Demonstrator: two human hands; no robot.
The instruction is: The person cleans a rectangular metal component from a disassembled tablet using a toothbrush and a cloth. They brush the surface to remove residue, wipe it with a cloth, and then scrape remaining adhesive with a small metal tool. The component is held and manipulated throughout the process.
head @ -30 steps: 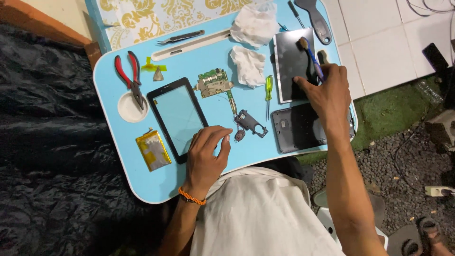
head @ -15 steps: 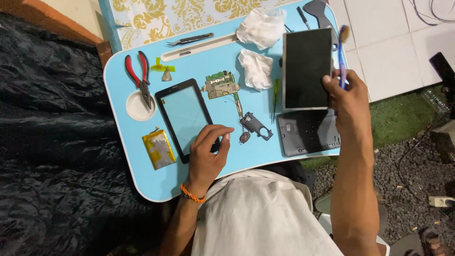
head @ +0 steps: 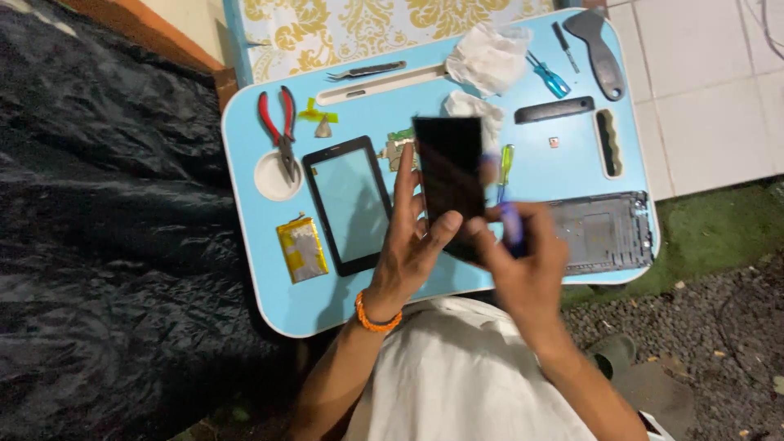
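Dark screen panel [head: 448, 175] is held above the light-blue desk [head: 245, 245], both hands' fingers grasping it: left hand [head: 412, 245] along its left edge, right hand [head: 523, 261] under its lower end, also pinching a blurred purple-handled tool [head: 511, 229]. Just left lie a black-framed touch glass [head: 351, 204] and a gold battery [head: 302, 249].

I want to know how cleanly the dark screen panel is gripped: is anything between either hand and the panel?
Nothing visible. The left hand lies directly on the dark screen panel, fingers along its left edge. The right hand grips its lower end and also holds a blurred blue-handled tool beside the panel.
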